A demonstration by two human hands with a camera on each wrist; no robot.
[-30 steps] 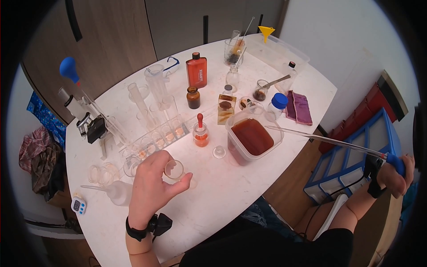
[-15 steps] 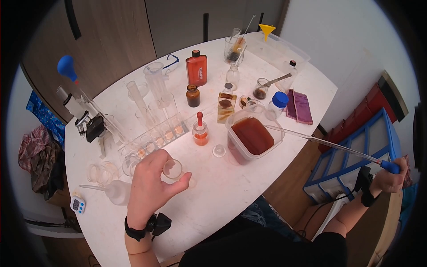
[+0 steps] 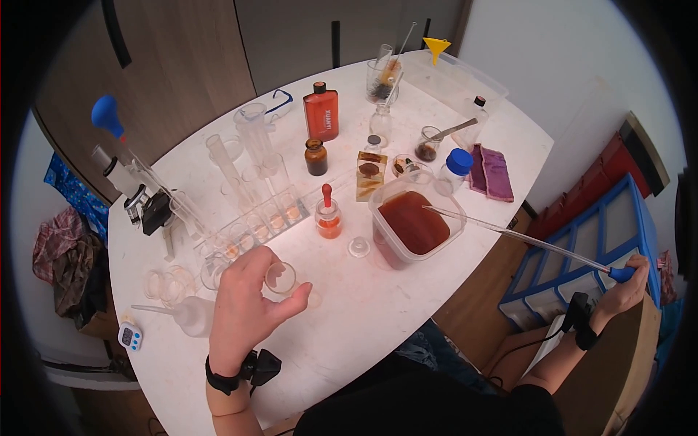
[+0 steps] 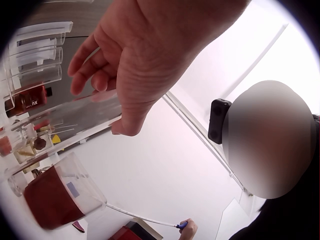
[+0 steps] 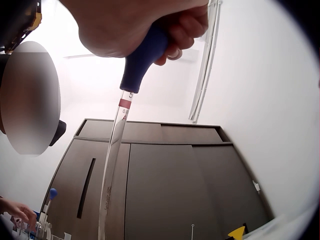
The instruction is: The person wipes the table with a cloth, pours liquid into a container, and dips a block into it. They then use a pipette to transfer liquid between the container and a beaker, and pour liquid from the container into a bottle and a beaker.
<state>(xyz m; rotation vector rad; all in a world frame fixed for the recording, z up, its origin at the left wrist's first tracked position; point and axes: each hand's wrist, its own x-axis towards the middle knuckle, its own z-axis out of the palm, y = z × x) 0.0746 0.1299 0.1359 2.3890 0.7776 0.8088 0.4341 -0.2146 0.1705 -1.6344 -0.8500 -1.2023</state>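
Note:
My left hand (image 3: 247, 301) holds a clear round-rimmed cylinder (image 3: 281, 279) near its top, between thumb and fingers. From the left wrist view, its long transparent wall (image 4: 75, 117) stretches away from the hand. Out to the right, my right hand (image 3: 619, 294) grips the blue rubber bulb (image 5: 146, 57) of a long glass pipette (image 3: 538, 240), which has a red band near the bulb. The pipette slants down leftward, its tip over the red-brown liquid (image 3: 414, 227) in a clear plastic tub (image 3: 390, 251). A small glass stopper (image 3: 358, 247) lies between the tub and my left hand.
Behind my left hand stands a rack (image 3: 251, 236) of clear tubes. Nearby are a dropper bottle (image 3: 329, 221), a brown bottle (image 3: 315, 158), a red flask (image 3: 322, 116) and a blue-capped bottle (image 3: 456, 168). A wash bottle (image 3: 193, 317) and a timer (image 3: 130, 336) sit at left.
My right hand has moved left with the pipette, whose tip has shifted left, farther over the tub. My left hand and the cylinder have stayed almost still.

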